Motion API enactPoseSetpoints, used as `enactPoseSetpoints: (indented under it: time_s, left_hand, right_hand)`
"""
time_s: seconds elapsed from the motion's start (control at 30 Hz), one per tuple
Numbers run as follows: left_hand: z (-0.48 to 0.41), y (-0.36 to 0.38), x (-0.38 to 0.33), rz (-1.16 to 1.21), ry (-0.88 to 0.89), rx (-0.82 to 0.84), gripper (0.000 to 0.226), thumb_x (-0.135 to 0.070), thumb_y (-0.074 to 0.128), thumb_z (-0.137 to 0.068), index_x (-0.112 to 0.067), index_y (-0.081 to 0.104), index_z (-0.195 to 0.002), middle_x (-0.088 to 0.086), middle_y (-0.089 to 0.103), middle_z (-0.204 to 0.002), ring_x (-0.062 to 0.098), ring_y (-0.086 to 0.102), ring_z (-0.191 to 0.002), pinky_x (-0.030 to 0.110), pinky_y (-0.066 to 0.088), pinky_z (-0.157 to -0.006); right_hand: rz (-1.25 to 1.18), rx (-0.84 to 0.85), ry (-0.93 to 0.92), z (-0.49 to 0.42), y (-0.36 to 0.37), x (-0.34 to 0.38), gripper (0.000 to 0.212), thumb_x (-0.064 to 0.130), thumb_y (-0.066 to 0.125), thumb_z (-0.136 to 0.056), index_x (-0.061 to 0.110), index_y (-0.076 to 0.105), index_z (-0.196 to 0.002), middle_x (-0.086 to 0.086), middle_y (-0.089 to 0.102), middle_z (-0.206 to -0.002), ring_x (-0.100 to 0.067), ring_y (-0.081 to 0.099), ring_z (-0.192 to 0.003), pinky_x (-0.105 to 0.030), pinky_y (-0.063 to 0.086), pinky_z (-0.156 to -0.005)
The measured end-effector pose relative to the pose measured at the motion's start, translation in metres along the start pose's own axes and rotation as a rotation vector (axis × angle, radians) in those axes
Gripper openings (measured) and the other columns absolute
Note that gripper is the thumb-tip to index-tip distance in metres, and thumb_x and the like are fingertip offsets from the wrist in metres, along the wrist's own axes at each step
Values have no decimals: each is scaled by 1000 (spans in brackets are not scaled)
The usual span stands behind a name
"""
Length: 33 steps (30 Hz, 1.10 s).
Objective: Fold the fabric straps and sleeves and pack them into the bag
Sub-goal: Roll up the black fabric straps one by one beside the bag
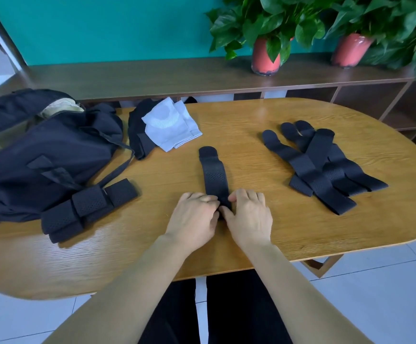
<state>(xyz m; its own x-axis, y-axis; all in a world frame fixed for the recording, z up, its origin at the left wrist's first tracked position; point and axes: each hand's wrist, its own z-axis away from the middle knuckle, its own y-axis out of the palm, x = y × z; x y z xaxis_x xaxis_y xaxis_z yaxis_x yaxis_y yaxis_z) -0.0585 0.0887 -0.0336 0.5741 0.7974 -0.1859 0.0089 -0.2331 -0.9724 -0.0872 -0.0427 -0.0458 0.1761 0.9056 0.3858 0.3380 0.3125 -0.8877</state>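
A black strap lies lengthwise on the table. The left hand and right hand meet at its near end. Each grip is closed, with fingers curled and pinching that end. The end seems rolled under them, though the fingers hide it. Left of the strap lie folded straps, touching the bag. Beyond the strap to the left, a white sleeve overlaps a black sleeve. Right of the strap, loose straps lie heaped.
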Motion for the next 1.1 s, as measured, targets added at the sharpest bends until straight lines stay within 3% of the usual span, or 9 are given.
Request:
enactPoseSetpoints:
  time_s: [0.13, 0.23, 0.33, 0.43, 0.53, 0.57, 0.77, 0.93, 1.1]
  left_hand:
    - [5, -5, 13, 99, 55, 99, 47, -37, 55, -91, -26, 51, -137, -12, 47, -143, 8, 38, -132, 25, 21, -107]
    - [11, -10, 19, 192, 66, 111, 42, -29, 59, -88, -26, 59, -130, -14, 55, -135, 5, 44, -127, 19, 24, -103]
    - [19, -14, 18, 398, -27, 96, 34, -26, 57, -91, -25, 64, -124, -14, 65, -120, 1, 57, -109, 19, 43, -97]
    - [19, -11, 13, 567, -158, 10, 31, -19, 60, -90, -25, 66, -120, -14, 68, -110, -3, 60, -101, 10, 45, -88]
    - [9, -1, 6, 569, -308, -108, 16, -15, 64, -87, -20, 69, -101, -8, 71, -92, 6, 65, -88, 25, 53, -81]
    - [5, 1, 4, 541, -355, -132, 4, -17, 66, -87, -18, 66, -91, -7, 69, -85, 8, 64, -81, 27, 54, -74]
    - [-11, 7, -1, 443, -484, -169, 26, -23, 61, -91, -17, 51, -68, -4, 57, -68, 10, 51, -62, 21, 35, -52]
    - [-19, 10, -3, 408, -541, -157, 40, -22, 59, -92, -15, 39, -58, 0, 46, -58, 16, 43, -55, 26, 30, -50]
    - [-21, 8, -5, 399, -555, -138, 40, -23, 58, -94, -15, 41, -58, -1, 47, -58, 15, 43, -55, 26, 29, -49]
  right_hand:
    - [-27, 16, -364, 11, -1, -17, 33, 21, 60, -73, 15, 70, -104, 2, 63, -115, -23, 48, -116, -33, 43, -82]
    - [-91, 81, -442, 19, -7, -27, 42, 17, 56, -71, 14, 68, -111, 5, 65, -115, -16, 45, -122, -31, 40, -87]
    - [-257, 114, -331, 18, -7, -31, 32, 11, 60, -83, 16, 68, -114, 1, 65, -110, -13, 51, -111, -30, 43, -90]
    - [-374, 74, -155, 14, -2, -27, 25, 19, 62, -89, 21, 68, -113, -2, 65, -102, -17, 60, -94, -29, 48, -82]
    - [-324, -71, -56, 11, 7, -18, 16, 19, 66, -88, 15, 71, -102, -5, 67, -81, -20, 61, -75, -27, 46, -62]
    - [-308, -121, -45, 11, 8, -14, 12, 16, 68, -86, 13, 72, -97, -6, 66, -74, -22, 61, -69, -26, 45, -56]
    - [-163, -245, -25, 3, 15, -3, 4, 14, 76, -77, 14, 72, -79, 0, 63, -62, -19, 59, -62, -19, 32, -47]
    - [-72, -241, 5, -3, 17, 6, 11, 13, 82, -67, 16, 71, -67, 2, 61, -55, -19, 58, -57, -17, 28, -45]
    - [-20, -261, 3, -6, 18, 8, 15, 12, 84, -64, 15, 69, -61, 0, 60, -53, -21, 57, -55, -18, 30, -44]
